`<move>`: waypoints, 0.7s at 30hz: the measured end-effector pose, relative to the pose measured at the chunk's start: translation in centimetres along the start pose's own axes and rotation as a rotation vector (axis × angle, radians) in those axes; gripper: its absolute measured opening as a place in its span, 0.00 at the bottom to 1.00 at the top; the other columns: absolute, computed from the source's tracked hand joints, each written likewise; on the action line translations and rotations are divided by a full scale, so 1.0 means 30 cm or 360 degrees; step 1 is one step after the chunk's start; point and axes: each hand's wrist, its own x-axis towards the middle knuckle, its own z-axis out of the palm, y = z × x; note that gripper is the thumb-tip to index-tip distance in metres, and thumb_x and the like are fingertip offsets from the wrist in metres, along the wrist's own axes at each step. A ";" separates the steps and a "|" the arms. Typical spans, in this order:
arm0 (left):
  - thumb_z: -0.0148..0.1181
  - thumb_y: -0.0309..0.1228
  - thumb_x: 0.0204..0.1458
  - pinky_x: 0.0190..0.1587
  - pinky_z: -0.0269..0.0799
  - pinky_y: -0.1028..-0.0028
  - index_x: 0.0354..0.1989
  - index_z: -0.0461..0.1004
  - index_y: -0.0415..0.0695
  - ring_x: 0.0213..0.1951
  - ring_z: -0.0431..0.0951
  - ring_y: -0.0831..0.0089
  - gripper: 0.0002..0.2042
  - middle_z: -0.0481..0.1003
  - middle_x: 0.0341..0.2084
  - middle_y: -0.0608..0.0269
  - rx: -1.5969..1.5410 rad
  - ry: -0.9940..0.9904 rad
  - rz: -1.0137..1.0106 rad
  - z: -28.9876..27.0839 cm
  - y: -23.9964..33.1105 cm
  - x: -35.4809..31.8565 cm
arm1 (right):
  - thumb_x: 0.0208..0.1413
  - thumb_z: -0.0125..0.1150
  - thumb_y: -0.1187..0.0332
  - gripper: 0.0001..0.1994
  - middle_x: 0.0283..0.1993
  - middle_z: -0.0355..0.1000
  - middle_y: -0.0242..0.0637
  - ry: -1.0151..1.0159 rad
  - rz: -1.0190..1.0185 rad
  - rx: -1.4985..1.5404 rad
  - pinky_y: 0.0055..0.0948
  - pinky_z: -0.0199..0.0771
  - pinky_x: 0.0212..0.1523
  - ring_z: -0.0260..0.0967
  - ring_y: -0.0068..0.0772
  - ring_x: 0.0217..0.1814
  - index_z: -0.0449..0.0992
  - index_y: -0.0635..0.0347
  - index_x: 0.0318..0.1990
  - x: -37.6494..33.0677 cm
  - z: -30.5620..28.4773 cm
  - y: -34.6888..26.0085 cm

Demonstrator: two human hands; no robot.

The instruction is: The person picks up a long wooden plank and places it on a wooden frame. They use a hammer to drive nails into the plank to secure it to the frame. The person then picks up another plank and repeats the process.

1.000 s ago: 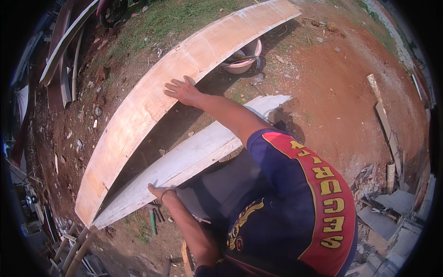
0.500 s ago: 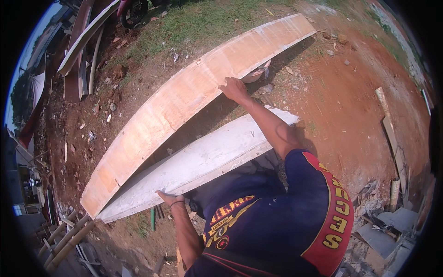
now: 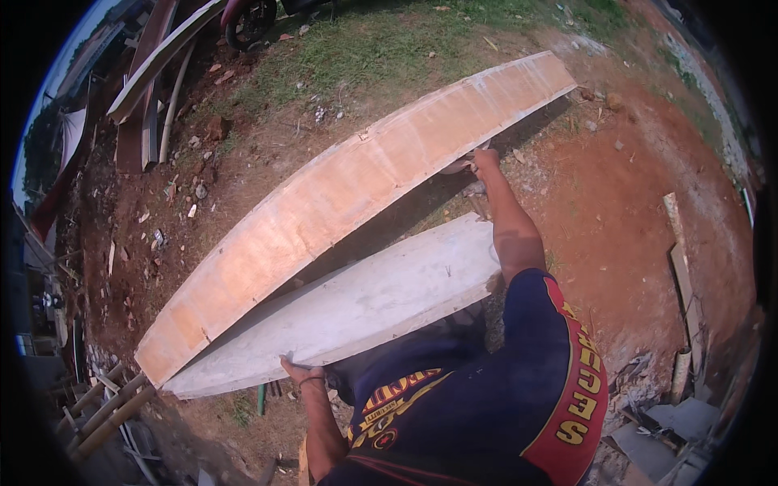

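A long curved panel [image 3: 324, 206] with an orange-tan face and pale edges slants across the view. Nearer me lies a long white, plaster-like panel [image 3: 381, 292], and the two come together at their left ends. My left hand [image 3: 305, 373] is closed on the white panel's near edge, thumb on top, fingers partly hidden. By that thumb is a small grey flat piece I cannot identify. At the orange-tan panel's near edge, toward its right end, my right hand [image 3: 485, 162] is closed beside a partly hidden pinkish bowl-like thing [image 3: 455, 168]. What its fingers grip is unclear.
Bamboo poles [image 3: 113, 417] lie at the lower left. Long boards [image 3: 150, 89] and a motorbike wheel [image 3: 250, 23] are at the upper left. Broken slabs [image 3: 660, 433] sit at the lower right, below a narrow plank [image 3: 685, 283] on red soil.
My right hand has moved right along the orange-tan panel's near edge, to the bowl-like thing. My left hand stays at the white panel's edge. The whole view has shifted slightly.
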 end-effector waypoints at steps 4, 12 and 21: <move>0.48 0.58 0.52 0.64 0.55 0.46 0.61 0.64 0.48 0.62 0.63 0.54 0.33 0.65 0.60 0.57 0.0004 -0.0033 -0.0025 0.041 0.019 0.026 | 0.50 0.58 0.71 0.07 0.25 0.72 0.43 0.0119 -0.0425 -0.0475 0.36 0.65 0.24 0.70 0.34 0.25 0.75 0.68 0.31 -0.197 -0.101 -0.243; 0.44 0.61 0.52 0.65 0.52 0.47 0.64 0.60 0.50 0.64 0.59 0.54 0.36 0.62 0.63 0.58 0.0115 0.0069 0.0023 0.038 -0.005 -0.002 | 0.52 0.65 0.65 0.11 0.26 0.71 0.27 -0.0032 -0.1171 -0.0770 0.22 0.65 0.30 0.64 0.17 0.26 0.80 0.61 0.40 -0.924 -0.579 -0.699; 0.45 0.62 0.50 0.64 0.54 0.47 0.62 0.64 0.50 0.64 0.61 0.54 0.36 0.64 0.62 0.58 0.0093 0.0164 0.0024 -0.011 -0.024 0.006 | 0.50 0.69 0.67 0.14 0.32 0.72 0.31 -0.0564 -0.1278 0.0003 0.25 0.70 0.41 0.70 0.24 0.36 0.79 0.64 0.43 -1.374 -1.003 -0.647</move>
